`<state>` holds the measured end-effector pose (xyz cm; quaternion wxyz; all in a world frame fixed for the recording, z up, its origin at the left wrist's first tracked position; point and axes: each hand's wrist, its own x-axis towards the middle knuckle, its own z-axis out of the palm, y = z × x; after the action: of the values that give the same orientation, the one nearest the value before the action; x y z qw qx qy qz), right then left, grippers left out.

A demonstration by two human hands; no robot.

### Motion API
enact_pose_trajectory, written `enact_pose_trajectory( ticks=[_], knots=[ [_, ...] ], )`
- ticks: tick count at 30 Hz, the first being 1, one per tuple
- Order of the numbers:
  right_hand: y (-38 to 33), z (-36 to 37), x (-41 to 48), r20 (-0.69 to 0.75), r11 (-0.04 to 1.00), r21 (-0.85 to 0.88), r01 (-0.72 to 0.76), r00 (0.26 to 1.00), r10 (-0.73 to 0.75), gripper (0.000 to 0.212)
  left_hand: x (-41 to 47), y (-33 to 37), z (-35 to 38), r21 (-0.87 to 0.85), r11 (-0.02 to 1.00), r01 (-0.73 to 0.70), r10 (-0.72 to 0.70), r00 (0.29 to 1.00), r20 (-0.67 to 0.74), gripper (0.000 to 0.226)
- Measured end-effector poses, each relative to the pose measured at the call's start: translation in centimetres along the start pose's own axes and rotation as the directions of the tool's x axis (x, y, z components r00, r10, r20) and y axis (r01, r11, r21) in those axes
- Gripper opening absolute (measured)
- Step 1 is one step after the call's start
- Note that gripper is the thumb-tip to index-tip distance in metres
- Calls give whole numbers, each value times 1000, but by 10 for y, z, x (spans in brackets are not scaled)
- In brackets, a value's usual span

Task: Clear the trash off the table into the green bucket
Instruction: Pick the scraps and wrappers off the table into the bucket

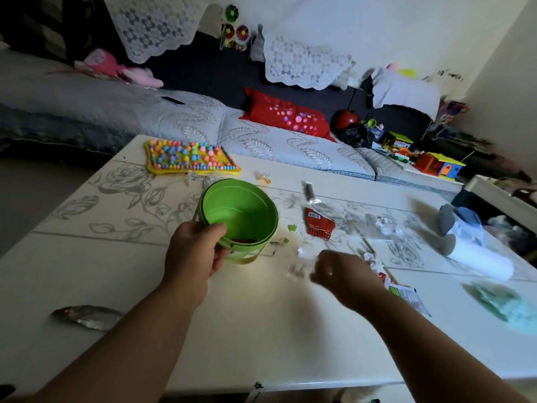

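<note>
White table [261, 330] with grey floral print, seen from above. Green bucket [232, 205]: stands left of centre on the table, tilted toward the viewer, something red lying at its bottom. Left hand [193, 251]: grips the bucket's near rim, thumb [218, 228] hooked over the edge into the opening, the other fingers curled round the outer wall below. Right hand [343, 274]: hangs low over the table, right of the bucket, blurred by motion; fingers look bent toward a clear plastic scrap [296, 270] at their tips, but whether they hold it cannot be told. Trash spread to the right of the bucket: red wrapper [318, 223], green paper bits [292, 228], crumpled white paper [302, 251] just beyond the right fingers, clear wrappers [377, 225] further right, a printed packet [406, 295] partly under the right wrist. Silver foil wrapper [87, 317]: near left, well apart from both hands. Yellow candy wrapper [263, 177]: far side of the bucket. Yellow peg board [189, 158]: far left edge. White roll [479, 257] with grey-blue cloth: right edge.
</note>
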<state>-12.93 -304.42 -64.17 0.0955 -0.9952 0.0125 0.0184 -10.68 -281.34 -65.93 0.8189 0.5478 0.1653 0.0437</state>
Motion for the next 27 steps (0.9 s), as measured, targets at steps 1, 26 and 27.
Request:
enact_pose_trajectory(
  ticks=[1, 26, 27],
  knots=[
    [1, -10, -1, -83, 998, 53, -40, 996, 44, 18, 1, -2, 0, 23, 1000, -18, 19, 1000, -10, 11],
    [-111, -42, 49, -25, 843, -459, 282, 944, -330, 27, -20, -11, 17, -16, 999, 35, -32, 987, 159, 22],
    [-107, -39, 50, -47, 836, -466, 288, 936, -349, 29, -20, -12, 18, -7, 1000, 25, -23, 987, 157, 24]
  ],
)
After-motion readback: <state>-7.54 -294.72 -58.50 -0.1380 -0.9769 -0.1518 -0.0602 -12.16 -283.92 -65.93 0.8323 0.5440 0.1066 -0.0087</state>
